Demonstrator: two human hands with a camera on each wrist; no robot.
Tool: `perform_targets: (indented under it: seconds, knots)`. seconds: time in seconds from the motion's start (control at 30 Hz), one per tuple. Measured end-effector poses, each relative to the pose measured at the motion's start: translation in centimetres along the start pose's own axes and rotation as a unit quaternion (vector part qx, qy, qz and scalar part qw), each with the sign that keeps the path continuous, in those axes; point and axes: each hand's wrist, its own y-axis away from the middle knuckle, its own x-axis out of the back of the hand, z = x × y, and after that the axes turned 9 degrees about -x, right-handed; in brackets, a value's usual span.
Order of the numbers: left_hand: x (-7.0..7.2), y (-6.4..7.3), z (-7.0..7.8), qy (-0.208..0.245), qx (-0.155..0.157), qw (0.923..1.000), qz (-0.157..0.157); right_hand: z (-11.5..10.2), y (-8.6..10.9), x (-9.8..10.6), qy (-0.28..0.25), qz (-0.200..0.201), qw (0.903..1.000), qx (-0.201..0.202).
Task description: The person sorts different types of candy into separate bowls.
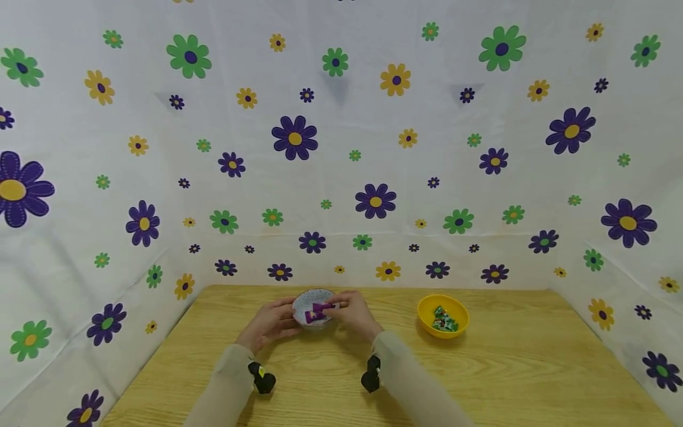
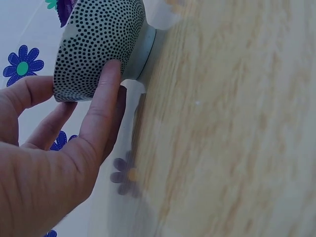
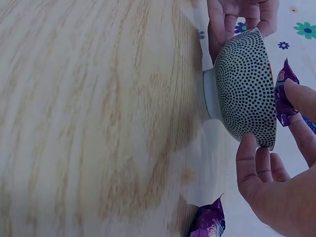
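A small bowl (image 1: 315,295) with a dark-dotted outside (image 2: 98,44) stands upright on the table. My left hand (image 1: 271,323) holds its left side, thumb and fingers spread around the wall. Between thumb and finger, my right hand (image 1: 352,314) pinches a purple-wrapped candy (image 3: 284,94) right at the bowl's rim. Its other fingertips touch the bowl's outer wall in the right wrist view. Inside the bowl lies another purple-wrapped candy (image 1: 311,316). One more purple wrapper (image 3: 210,222) shows on the table near the right wrist camera; in the head view it is hidden.
To the right stands a yellow bowl (image 1: 425,323) with several green-wrapped candies (image 1: 445,322) in it. The wooden table (image 1: 523,356) is enclosed at the back and sides by a white flowered cloth (image 1: 341,261). A black wrist camera sits on each sleeve.
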Motion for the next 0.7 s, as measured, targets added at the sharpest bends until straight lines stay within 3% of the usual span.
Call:
perform_targets:
  seconds: [0.3, 0.7]
  knots:
    - [-0.1, -0.1, 0.0, -0.004, 0.003, 1.0000, 0.008, -0.1, 0.2, -0.3, -0.001, 0.008, 0.9999, -0.007]
    - [-0.2, 0.0, 0.0, 0.004, -0.003, 1.0000, 0.005, 0.0, 1.1, 0.9, -0.007, -0.017, 0.9996, -0.024]
